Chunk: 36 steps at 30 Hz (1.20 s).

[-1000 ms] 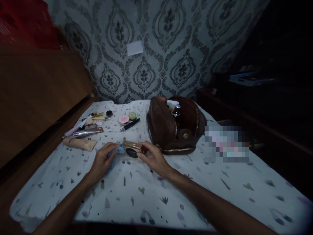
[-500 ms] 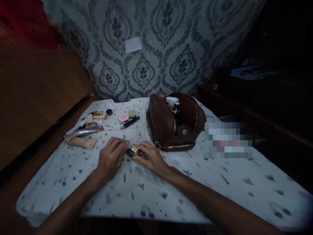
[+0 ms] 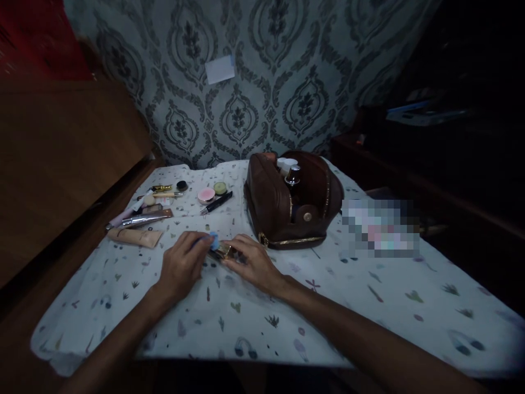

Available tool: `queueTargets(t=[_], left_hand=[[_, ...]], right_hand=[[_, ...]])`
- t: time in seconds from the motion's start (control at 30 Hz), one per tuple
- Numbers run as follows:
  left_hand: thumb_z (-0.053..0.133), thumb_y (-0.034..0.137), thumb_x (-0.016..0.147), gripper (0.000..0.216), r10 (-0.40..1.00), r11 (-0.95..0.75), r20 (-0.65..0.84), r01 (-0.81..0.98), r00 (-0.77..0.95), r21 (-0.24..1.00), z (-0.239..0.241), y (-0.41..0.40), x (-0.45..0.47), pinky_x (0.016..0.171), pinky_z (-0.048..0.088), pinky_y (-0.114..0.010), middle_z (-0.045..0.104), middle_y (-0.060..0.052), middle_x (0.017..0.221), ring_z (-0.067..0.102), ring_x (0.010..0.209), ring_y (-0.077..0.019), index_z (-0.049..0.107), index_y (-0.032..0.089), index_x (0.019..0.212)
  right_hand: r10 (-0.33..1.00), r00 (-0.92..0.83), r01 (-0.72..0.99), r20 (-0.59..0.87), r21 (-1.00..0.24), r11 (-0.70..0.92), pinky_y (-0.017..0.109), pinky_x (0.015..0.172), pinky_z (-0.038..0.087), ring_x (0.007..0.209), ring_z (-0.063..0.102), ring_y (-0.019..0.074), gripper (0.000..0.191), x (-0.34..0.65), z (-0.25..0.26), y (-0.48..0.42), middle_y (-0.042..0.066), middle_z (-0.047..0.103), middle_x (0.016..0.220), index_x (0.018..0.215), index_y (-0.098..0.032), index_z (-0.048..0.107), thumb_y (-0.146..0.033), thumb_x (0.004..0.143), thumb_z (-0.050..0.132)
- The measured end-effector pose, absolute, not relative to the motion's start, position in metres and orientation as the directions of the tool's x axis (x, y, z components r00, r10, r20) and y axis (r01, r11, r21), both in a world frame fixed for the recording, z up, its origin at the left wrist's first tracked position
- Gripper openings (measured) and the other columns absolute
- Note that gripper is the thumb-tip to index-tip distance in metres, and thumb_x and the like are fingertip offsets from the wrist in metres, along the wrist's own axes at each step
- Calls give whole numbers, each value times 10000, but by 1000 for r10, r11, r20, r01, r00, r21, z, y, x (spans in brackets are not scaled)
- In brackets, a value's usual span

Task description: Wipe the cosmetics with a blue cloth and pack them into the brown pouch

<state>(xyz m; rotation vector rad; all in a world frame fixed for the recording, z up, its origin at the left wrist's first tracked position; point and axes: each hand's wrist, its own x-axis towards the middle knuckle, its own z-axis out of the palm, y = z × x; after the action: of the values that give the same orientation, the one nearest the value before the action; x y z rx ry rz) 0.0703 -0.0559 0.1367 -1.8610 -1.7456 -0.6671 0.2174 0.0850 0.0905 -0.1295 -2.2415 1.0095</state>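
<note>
My left hand (image 3: pixel 184 264) is closed, its fingers pinching a small light-blue piece (image 3: pixel 214 241) whose kind I cannot make out. Just beside it, my right hand (image 3: pixel 255 266) grips a small shiny gold-and-dark cosmetic item (image 3: pixel 222 251), partly covered by the fingers. The blue piece sits against or very near the end of the gold item, above the patterned cloth. Behind my right hand stands an open brown makeup bag (image 3: pixel 268 191), with a silver-capped bottle (image 3: pixel 292 175) and white lids showing inside.
At the left lie a beige tube (image 3: pixel 135 237), a silver tube (image 3: pixel 147 218), brushes and small cosmetics. Farther back are a pink round compact (image 3: pixel 206 195), a green-lidded jar (image 3: pixel 220 188) and a black pen-like stick (image 3: pixel 217 202). A pixelated item (image 3: pixel 381 227) lies right; a wooden panel (image 3: pixel 69 158) borders the left.
The blue piece shows more above my left fingertips, and both hands have shifted very slightly left. The whole view has moved a little; the bag and other cosmetics stay put.
</note>
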Motion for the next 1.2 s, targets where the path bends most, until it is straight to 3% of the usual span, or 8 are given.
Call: queueTargets(t=[0.13,0.27,0.43,0.67,0.83,1.0,1.1,1.2], left_hand=[[487,183,970,227,765,-13,640,992,-70,124,132,-59,55,806,519,-322,675,-73,1049,624,962,-202,634,204,1142],[481,206,977,226,764,7,633,982,-126,187,129,-60,53,831,515,-330,677,-66,1041,628,964,-198,644,210,1134],[483,242,975,223,767,67,604,962,-218,263,130,-61,48,830,510,-333,678,-73,1032,631,975,-207,665,203,1097],[509,278,955,228,853,54,421,854,-309,517,122,-60,44,806,523,-325,709,-58,979,663,915,-199,699,203,1058],[547,302,935,223,806,47,448,796,-388,604,125,-59,48,805,536,-334,718,-66,981,673,925,-212,710,195,1043],[519,258,953,214,733,27,596,890,-328,456,138,-60,63,832,542,-334,694,-62,1004,659,950,-206,685,211,1079],[509,183,955,222,708,-32,694,975,-132,219,146,-57,83,846,539,-332,684,-75,1024,643,963,-202,652,206,1123],[486,132,952,249,739,-129,663,991,120,-37,147,-51,105,830,544,-336,688,-95,1061,628,1005,-219,627,192,1148]], right_hand=[[325,-832,-70,450,-665,744,328,767,453,874,553,216,164,216,88,86,45,608,880,964,-191,670,-238,819,730],[327,-852,-15,408,-643,765,348,773,461,875,562,232,172,213,82,86,63,631,883,944,-181,681,-208,787,744],[382,-774,-127,504,-715,687,345,814,478,895,612,211,236,215,82,85,57,673,968,1097,-205,653,-197,861,640],[399,-651,-165,645,-634,756,348,761,492,837,591,212,189,220,91,81,63,641,868,1090,-194,641,-267,921,600],[366,-668,-199,648,-630,751,358,762,504,863,605,222,258,219,86,82,75,658,910,1145,-198,628,-312,914,631],[396,-761,-123,514,-714,689,366,798,506,914,620,229,447,217,78,85,85,668,1034,1218,-207,590,-356,823,738],[391,-807,-78,443,-735,673,358,800,497,901,617,224,346,215,77,84,63,672,982,1097,-204,626,-306,794,757],[387,-818,-58,425,-731,680,357,803,489,899,612,227,174,213,78,84,59,672,938,972,-194,633,-234,817,700]])
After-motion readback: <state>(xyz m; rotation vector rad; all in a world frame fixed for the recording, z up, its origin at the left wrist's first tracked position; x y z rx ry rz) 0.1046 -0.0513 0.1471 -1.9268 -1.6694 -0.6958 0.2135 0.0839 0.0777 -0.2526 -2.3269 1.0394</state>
